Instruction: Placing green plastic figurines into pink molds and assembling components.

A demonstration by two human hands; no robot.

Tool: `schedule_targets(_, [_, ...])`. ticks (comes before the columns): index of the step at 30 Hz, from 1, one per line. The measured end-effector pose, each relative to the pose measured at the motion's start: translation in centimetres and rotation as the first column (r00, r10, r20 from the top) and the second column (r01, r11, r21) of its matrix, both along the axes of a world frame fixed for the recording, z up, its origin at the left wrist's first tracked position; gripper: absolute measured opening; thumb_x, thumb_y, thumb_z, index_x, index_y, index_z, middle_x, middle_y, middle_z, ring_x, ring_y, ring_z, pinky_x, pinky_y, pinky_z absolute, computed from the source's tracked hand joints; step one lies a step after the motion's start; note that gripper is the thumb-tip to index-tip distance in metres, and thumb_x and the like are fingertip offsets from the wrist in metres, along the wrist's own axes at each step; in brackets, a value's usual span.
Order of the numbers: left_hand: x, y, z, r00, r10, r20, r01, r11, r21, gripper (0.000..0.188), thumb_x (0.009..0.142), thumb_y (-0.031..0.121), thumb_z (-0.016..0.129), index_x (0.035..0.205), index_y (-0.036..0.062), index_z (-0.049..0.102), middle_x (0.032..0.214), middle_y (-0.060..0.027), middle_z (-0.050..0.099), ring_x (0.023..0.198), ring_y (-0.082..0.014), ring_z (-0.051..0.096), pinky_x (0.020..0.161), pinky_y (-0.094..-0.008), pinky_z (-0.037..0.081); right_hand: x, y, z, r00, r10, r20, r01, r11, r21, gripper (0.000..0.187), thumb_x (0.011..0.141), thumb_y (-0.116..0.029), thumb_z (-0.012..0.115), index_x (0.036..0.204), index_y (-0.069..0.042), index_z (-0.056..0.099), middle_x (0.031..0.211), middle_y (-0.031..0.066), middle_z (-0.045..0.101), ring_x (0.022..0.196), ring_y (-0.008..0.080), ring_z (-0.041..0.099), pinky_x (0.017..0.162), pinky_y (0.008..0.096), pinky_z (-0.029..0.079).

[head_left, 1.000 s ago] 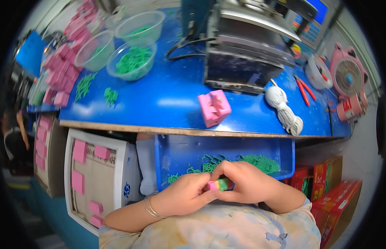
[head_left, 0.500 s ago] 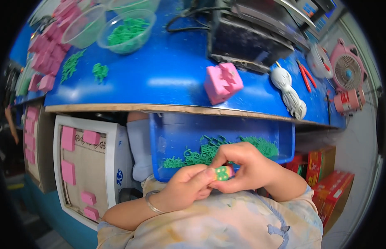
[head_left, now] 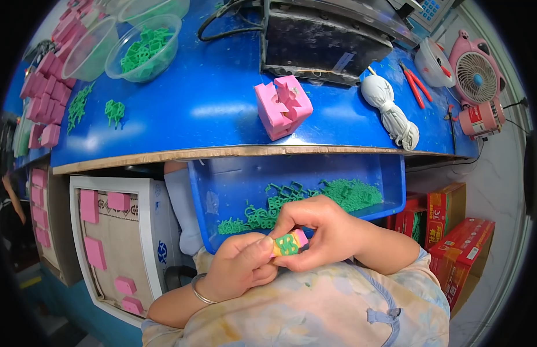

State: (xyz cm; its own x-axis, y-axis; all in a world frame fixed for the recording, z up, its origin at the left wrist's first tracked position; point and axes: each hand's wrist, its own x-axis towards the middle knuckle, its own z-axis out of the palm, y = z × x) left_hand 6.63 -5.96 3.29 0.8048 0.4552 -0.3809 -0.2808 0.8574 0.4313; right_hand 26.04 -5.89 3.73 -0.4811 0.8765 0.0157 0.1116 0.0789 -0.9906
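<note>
Between both hands is a small yellow-and-pink block with a green looped lattice piece [head_left: 288, 245] on its upper face. My left hand [head_left: 243, 263] pinches its left end between thumb and fingers. Around its right end, my right hand [head_left: 323, 230] closes with thumb and forefinger, partly covering the pink part. Under and beyond the hands, a blue tray [head_left: 202, 202] holds loose green lattice pieces [head_left: 268, 214] and a heap of small green bits [head_left: 352, 194]. What the block's underside looks like is hidden by my fingers.
On the blue table stands a notched pink block [head_left: 284, 108] near the front edge. Behind it is a dark machine [head_left: 323, 49]. Clear bowls [head_left: 175, 49] and stacked pink blocks [head_left: 49, 89] lie left; a white cord bundle [head_left: 390, 113], red-handled pliers [head_left: 416, 85] and pink fan [head_left: 476, 75] right.
My hands have shifted slightly left and down in the view and turned the small block, so more of its green face and pink end shows. The whole view has swung a little.
</note>
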Motion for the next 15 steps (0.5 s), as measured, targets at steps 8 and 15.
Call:
schedule_targets(8, [0.15,0.39,-0.41,0.998,-0.052,0.039,0.051,0.999,0.012,0.029,0.095,0.025,0.042,0.077,0.0022,0.045,0.054,0.0013,0.033,0.044,-0.0061,0.026,0.041,-0.0235,0.021,0.26,-0.45,-0.58,0.979,-0.008,-0.204,-0.03,0.983,-0.184,0.021,0.069,-0.007,0.072,0.079,-0.002,0.055,0.074,0.0015,0.058,0.067,0.0043,0.051,0.057,0.0214,0.042])
schedule_targets(15, [0.33,0.82,-0.86,0.974,-0.133,0.183,0.126,0.991,0.05,0.035,0.094,0.026,0.042,0.065,0.0067,0.039,0.05,0.001,0.033,0.042,-0.0073,0.026,0.039,-0.0244,0.021,0.78,-0.76,-0.78,0.94,0.029,-0.34,-0.11,0.969,-0.223,0.024,0.068,-0.003,0.073,0.086,-0.001,0.056,0.082,0.0019,0.057,0.076,0.004,0.052,0.066,0.0207,0.044])
